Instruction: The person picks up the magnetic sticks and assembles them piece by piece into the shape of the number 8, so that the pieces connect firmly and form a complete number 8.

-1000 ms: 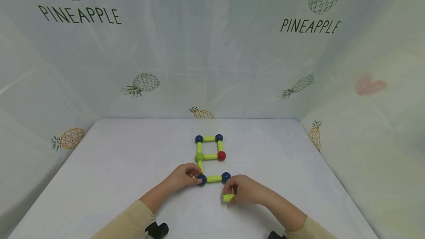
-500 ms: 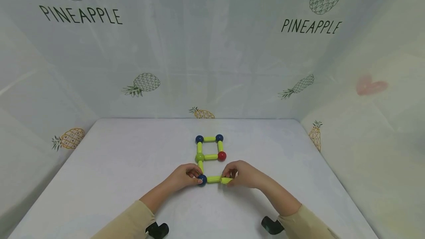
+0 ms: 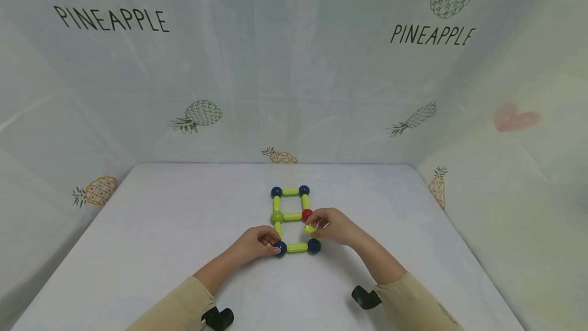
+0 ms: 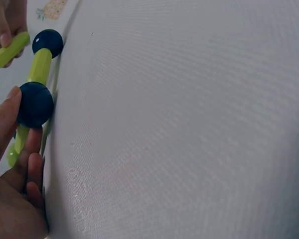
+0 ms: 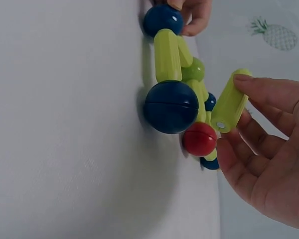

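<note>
A flat figure of yellow-green magnetic rods and balls lies on the table. It has a square at the far end with two blue balls, a red ball [image 3: 306, 214] and a green ball [image 3: 276, 218]. My left hand [image 3: 254, 243] holds the near-left blue ball [image 4: 36, 105] between thumb and fingers. From that ball a rod [image 3: 297, 247] runs right to another blue ball [image 3: 314, 245]. Pinched in my right hand [image 3: 336, 226] is a loose magnetic rod [image 5: 230, 102], raised above the table between the red ball and the near-right blue ball. Its metal end shows in the right wrist view.
The white table [image 3: 184, 198] spreads around the figure. Behind and beside it hangs a pale curtain [image 3: 294, 65] printed with pineapples. A dark wrist camera [image 3: 366, 298] sits by the right sleeve, another dark camera [image 3: 218, 318] by the left.
My right hand has carried the magnetic rod away from me, from in front of the near-right blue ball up to beside the red ball. The left hand has stayed on its blue ball.
</note>
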Tool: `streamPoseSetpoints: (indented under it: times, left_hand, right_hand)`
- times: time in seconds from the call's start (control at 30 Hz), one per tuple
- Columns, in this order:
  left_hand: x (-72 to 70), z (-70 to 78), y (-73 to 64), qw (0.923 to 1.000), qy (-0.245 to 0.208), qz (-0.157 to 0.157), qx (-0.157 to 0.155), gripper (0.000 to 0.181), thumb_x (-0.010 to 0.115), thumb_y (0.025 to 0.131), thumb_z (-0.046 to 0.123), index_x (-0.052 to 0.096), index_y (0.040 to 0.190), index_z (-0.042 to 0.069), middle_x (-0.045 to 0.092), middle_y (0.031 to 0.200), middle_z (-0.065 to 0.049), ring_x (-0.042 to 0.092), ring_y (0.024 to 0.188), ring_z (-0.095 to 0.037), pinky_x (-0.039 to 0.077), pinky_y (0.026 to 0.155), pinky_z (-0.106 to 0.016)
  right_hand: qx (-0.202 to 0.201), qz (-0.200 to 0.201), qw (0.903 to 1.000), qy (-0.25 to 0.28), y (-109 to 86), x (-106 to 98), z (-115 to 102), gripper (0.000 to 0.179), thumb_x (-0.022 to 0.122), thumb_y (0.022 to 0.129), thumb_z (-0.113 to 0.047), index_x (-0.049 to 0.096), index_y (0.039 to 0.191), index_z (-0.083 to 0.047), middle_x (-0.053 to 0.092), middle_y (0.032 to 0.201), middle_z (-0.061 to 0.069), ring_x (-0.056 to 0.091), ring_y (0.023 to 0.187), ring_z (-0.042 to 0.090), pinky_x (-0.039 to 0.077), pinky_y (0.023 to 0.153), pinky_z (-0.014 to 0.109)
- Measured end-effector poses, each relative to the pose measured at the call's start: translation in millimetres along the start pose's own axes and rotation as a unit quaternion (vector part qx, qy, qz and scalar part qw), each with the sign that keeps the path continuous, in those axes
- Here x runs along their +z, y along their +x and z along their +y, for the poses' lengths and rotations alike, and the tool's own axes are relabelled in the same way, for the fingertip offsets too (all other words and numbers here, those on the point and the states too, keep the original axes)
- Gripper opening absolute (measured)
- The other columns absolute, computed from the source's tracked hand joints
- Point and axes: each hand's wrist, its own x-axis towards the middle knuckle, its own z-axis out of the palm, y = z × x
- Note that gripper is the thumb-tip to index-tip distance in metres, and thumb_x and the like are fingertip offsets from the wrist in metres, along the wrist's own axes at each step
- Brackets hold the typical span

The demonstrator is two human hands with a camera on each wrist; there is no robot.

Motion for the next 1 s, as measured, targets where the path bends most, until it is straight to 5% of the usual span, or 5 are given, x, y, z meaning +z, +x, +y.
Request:
streamPoseSetpoints:
  times: [0.67, 1.0]
  left_hand:
    - [0.8, -1.9, -1.0, 1.0, 0.001, -0.001, 0.0, 0.022, 0.081, 0.079, 0.01, 0.069, 0.097, 0.007, 0.06, 0.082, 0.002, 0.054, 0.076, -0.015, 0.045, 0.065, -0.025]
    - [0.6, -0.9, -0.9, 1.0, -0.002, 0.0, -0.004, 0.023, 0.081, 0.079, 0.011, 0.068, 0.099, 0.007, 0.06, 0.083, 0.002, 0.054, 0.077, -0.016, 0.045, 0.066, -0.025]
  right_hand:
    - [0.071, 0.094, 0.9875, 0.104, 17.8, 12.7, 15.2, 0.025, 0.072, 0.086, -0.002, 0.069, 0.11, -0.006, 0.061, 0.095, 0.006, 0.062, 0.085, 0.019, 0.056, 0.07, 0.031]
    - [0.103, 0.12, 0.9822, 0.101, 20.2, 18.9, 20.8, 0.025, 0.074, 0.085, -0.005, 0.065, 0.108, -0.002, 0.062, 0.088, 0.008, 0.063, 0.072, 0.017, 0.056, 0.065, 0.03]
